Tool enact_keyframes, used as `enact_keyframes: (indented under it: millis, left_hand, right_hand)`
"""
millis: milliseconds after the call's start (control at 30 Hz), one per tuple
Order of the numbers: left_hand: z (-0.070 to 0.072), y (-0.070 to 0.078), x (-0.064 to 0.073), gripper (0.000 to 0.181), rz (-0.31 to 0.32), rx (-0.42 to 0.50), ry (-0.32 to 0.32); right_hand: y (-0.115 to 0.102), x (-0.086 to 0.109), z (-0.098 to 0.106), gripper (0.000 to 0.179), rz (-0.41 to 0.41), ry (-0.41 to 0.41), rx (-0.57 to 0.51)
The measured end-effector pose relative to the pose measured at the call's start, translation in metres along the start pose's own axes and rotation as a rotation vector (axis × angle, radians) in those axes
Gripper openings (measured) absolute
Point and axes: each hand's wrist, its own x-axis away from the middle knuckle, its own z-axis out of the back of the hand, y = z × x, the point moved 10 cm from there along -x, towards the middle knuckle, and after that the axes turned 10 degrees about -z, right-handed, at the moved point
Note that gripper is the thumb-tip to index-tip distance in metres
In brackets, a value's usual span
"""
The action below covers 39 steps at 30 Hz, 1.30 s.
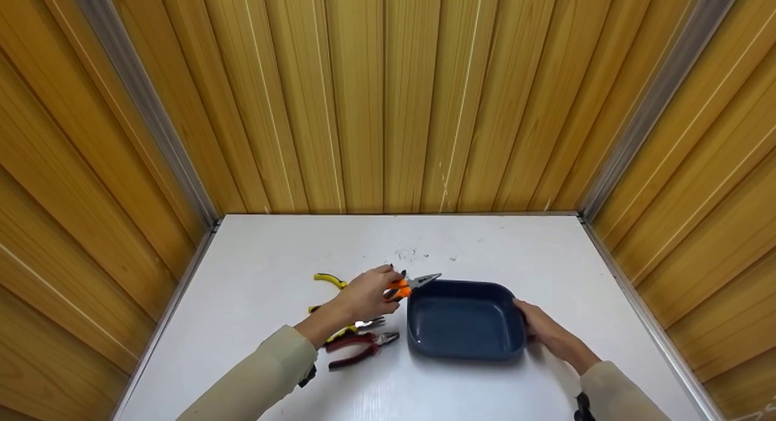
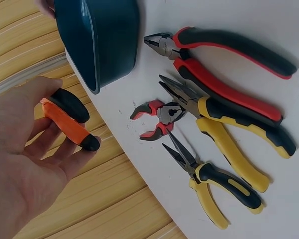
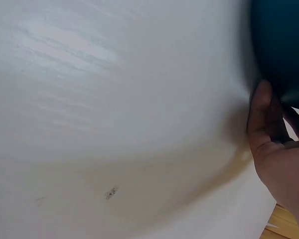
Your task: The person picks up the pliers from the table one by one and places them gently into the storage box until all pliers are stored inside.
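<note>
My left hand (image 1: 367,293) grips long-nose pliers (image 1: 400,290) with orange and black handles, their metal tip over the left rim of a dark blue rectangular dish (image 1: 467,354). In the left wrist view, the orange handle (image 2: 70,127) lies between the thumb and fingers of my left hand (image 2: 35,154), and the metal nose is hidden. At the dish's right end, my right hand (image 1: 551,333) holds its side. The right wrist view has the fingers of that hand (image 3: 261,107) against the dish's outer wall (image 3: 284,50).
Left of the dish lie red-and-black combination pliers (image 2: 229,82), two yellow-and-black long-nose pliers (image 2: 234,149) and smaller red-handled pliers (image 2: 164,117). My left forearm partly covers them in the head view. Wood-patterned panels (image 1: 412,105) surround the white table (image 1: 273,245) at back and sides.
</note>
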Motion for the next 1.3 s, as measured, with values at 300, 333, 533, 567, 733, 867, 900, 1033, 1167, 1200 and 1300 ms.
enact_keyframes:
  millis: [300, 333, 533, 567, 733, 867, 900, 1033, 1167, 1200, 1300]
  left_hand:
    - [-0.003, 0.010, -0.007, 0.045, -0.056, -0.050, 0.018]
    - [-0.004, 0.010, -0.008, 0.045, -0.055, -0.055, 0.017]
    - [-0.008, 0.014, -0.013, 0.051, -0.039, -0.043, 0.004]
    - [-0.008, 0.015, -0.013, 0.051, -0.036, -0.039, 0.002]
    - [-0.011, 0.017, -0.016, 0.051, -0.022, -0.033, 0.002]
    - [-0.015, 0.020, -0.019, 0.051, -0.026, -0.020, 0.000]
    - [-0.015, 0.021, -0.020, 0.051, -0.029, -0.019, 0.001]
    - [-0.017, 0.024, -0.023, 0.051, -0.051, -0.016, 0.017]
    - [-0.019, 0.025, -0.027, 0.051, -0.065, -0.002, 0.026]
    - [-0.020, 0.026, -0.028, 0.051, -0.066, -0.002, 0.024]
    - [-0.022, 0.028, -0.031, 0.052, -0.068, -0.019, 0.014]
  right_hand:
    - [-0.001, 0.002, -0.002, 0.068, 0.004, -0.022, 0.006]
    - [-0.001, 0.002, -0.001, 0.068, 0.003, -0.016, -0.002]
    - [-0.002, 0.003, 0.000, 0.066, 0.016, -0.024, -0.015]
    - [-0.002, 0.003, 0.000, 0.065, 0.018, -0.027, -0.016]
    - [-0.003, 0.002, 0.001, 0.065, 0.021, -0.019, -0.013]
    - [-0.003, 0.002, 0.003, 0.065, 0.014, -0.002, -0.009]
    - [-0.003, 0.001, 0.003, 0.064, 0.012, 0.004, -0.011]
    - [-0.003, 0.002, 0.003, 0.062, 0.005, 0.013, -0.026]
    - [-0.002, 0.001, 0.001, 0.066, 0.011, -0.007, -0.018]
    - [-0.001, 0.001, 0.000, 0.067, 0.011, -0.012, -0.013]
    - [0.000, 0.000, 0.000, 0.068, 0.009, -0.016, -0.001]
